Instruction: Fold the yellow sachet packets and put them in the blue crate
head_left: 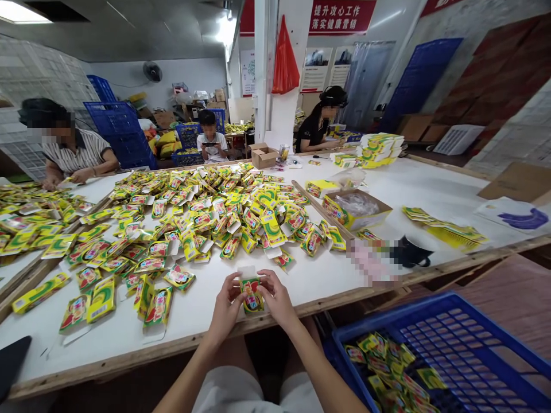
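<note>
While a small yellow carton [251, 293] is pinched upright between left hand [227, 307] and right hand [278, 298], long axis 12-to-6, both equally near, above the table [327, 275] edge | flat cartons [193, 218] heaped at 11 | blue crate [451, 344] at 4 holds finished cartons | open box [357, 209] at 1 holds plastic.
</note>
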Demonstrator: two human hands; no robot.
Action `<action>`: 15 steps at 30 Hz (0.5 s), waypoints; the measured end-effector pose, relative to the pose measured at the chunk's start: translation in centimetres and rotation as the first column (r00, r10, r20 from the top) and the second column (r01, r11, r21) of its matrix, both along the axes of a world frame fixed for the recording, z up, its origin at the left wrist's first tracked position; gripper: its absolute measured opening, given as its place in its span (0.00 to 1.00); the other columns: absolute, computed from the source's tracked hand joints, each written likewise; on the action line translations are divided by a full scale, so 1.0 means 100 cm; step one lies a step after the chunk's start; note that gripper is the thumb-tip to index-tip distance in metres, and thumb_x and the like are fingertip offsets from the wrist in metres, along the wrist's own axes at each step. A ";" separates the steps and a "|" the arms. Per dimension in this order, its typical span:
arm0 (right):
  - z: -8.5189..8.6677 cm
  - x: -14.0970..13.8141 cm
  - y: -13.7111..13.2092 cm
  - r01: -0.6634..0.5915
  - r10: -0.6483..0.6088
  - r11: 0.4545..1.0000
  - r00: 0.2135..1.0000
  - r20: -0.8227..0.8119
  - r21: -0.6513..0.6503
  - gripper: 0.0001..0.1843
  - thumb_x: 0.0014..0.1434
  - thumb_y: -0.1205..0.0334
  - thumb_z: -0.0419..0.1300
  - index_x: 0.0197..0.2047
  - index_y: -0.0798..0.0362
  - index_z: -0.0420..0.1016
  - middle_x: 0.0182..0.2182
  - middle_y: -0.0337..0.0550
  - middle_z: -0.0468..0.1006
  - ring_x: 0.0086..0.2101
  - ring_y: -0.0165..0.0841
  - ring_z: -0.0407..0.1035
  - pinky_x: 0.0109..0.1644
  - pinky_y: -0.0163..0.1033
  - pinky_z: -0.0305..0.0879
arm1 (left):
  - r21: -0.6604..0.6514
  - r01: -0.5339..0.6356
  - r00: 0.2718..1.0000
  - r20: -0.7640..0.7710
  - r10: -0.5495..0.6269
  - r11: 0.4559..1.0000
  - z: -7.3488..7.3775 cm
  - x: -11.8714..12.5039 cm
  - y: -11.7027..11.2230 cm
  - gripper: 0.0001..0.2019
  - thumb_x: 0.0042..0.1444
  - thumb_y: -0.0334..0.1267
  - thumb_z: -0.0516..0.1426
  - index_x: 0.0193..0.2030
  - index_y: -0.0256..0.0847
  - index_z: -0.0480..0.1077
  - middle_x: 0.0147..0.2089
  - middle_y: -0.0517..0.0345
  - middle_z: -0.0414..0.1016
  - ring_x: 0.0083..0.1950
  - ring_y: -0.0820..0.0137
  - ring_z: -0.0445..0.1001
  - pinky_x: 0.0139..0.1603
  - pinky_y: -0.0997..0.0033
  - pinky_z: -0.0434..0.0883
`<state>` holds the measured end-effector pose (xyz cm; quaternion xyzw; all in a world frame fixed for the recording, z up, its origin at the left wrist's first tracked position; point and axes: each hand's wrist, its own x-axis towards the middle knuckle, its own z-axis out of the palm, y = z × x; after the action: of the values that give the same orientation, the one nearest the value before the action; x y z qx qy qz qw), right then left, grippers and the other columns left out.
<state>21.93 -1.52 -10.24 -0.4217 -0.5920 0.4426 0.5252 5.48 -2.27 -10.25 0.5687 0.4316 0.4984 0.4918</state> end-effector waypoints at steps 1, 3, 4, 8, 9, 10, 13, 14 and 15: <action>-0.001 0.003 0.000 -0.016 0.016 1.000 1.000 0.018 0.001 0.17 0.57 0.67 0.54 0.51 0.48 0.64 0.36 0.39 0.76 0.37 0.32 0.74 0.44 0.38 0.69 | -0.017 0.033 0.999 -0.005 -0.033 0.999 0.000 -0.001 0.000 0.18 0.55 0.40 0.58 0.52 0.43 0.63 0.43 0.54 0.74 0.43 0.65 0.76 0.45 0.64 0.72; -0.002 0.008 0.000 -0.048 0.048 0.999 0.997 0.058 -0.002 0.18 0.56 0.67 0.54 0.51 0.48 0.65 0.34 0.38 0.77 0.36 0.32 0.74 0.42 0.38 0.69 | -0.048 0.083 0.996 -0.011 -0.083 0.995 0.000 -0.001 0.001 0.15 0.54 0.40 0.59 0.48 0.41 0.67 0.42 0.54 0.75 0.42 0.65 0.76 0.44 0.65 0.72; -0.002 0.010 0.000 -0.064 0.064 0.998 0.995 0.080 -0.006 0.18 0.56 0.67 0.55 0.51 0.48 0.65 0.33 0.38 0.76 0.35 0.32 0.73 0.41 0.38 0.69 | -0.057 0.096 0.995 -0.007 -0.096 0.994 0.001 -0.001 0.001 0.15 0.53 0.40 0.59 0.47 0.41 0.67 0.41 0.54 0.76 0.42 0.65 0.76 0.44 0.65 0.72; 0.005 0.017 0.005 -0.123 0.128 0.991 0.981 0.148 -0.044 0.18 0.57 0.67 0.55 0.51 0.47 0.67 0.31 0.36 0.76 0.33 0.32 0.72 0.40 0.37 0.69 | -0.061 0.082 0.996 -0.020 -0.084 0.995 0.005 0.001 0.002 0.14 0.53 0.42 0.59 0.46 0.40 0.69 0.40 0.54 0.77 0.41 0.65 0.76 0.44 0.65 0.73; 0.007 0.018 0.007 -0.139 0.146 0.989 0.977 0.154 -0.051 0.16 0.57 0.66 0.55 0.50 0.47 0.68 0.31 0.36 0.76 0.33 0.32 0.72 0.40 0.37 0.68 | -0.048 0.068 0.997 -0.045 -0.070 0.997 0.006 0.001 0.002 0.14 0.54 0.42 0.59 0.46 0.40 0.70 0.40 0.54 0.78 0.40 0.64 0.76 0.43 0.65 0.73; 0.010 0.019 0.009 -0.150 0.157 0.987 0.975 0.160 -0.051 0.14 0.57 0.66 0.55 0.48 0.48 0.69 0.31 0.37 0.76 0.34 0.32 0.72 0.41 0.37 0.68 | -0.024 0.049 0.996 -0.076 -0.050 0.999 0.007 0.002 0.003 0.13 0.54 0.42 0.58 0.45 0.40 0.71 0.40 0.53 0.78 0.41 0.64 0.76 0.43 0.65 0.73; 0.017 0.019 0.016 -0.126 0.123 0.992 0.975 0.182 0.003 0.05 0.57 0.64 0.56 0.36 0.51 0.72 0.31 0.38 0.75 0.35 0.33 0.71 0.42 0.38 0.68 | 0.093 0.001 0.989 -0.148 0.013 0.996 0.010 0.007 0.005 0.10 0.57 0.40 0.56 0.41 0.40 0.73 0.42 0.51 0.77 0.45 0.63 0.75 0.47 0.64 0.71; 0.018 0.018 0.018 -0.096 0.090 0.995 0.979 0.181 0.028 0.04 0.57 0.64 0.56 0.34 0.52 0.72 0.31 0.39 0.75 0.35 0.33 0.71 0.42 0.38 0.68 | 0.120 -0.014 0.989 -0.144 0.031 0.993 0.011 0.010 0.006 0.09 0.57 0.40 0.55 0.41 0.40 0.73 0.43 0.51 0.76 0.46 0.63 0.74 0.48 0.64 0.71; 0.018 0.017 0.019 -0.063 0.054 0.997 0.984 0.168 0.049 0.04 0.56 0.64 0.56 0.34 0.52 0.72 0.32 0.39 0.75 0.35 0.33 0.71 0.43 0.38 0.68 | 0.134 -0.031 0.991 -0.126 0.048 0.990 0.011 0.013 0.006 0.09 0.58 0.39 0.55 0.42 0.40 0.72 0.43 0.52 0.76 0.47 0.64 0.74 0.48 0.64 0.71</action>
<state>23.61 0.38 -8.41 -0.4254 -0.6575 0.4050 0.4720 6.75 -1.68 -9.15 0.6222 0.4397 0.4978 0.4143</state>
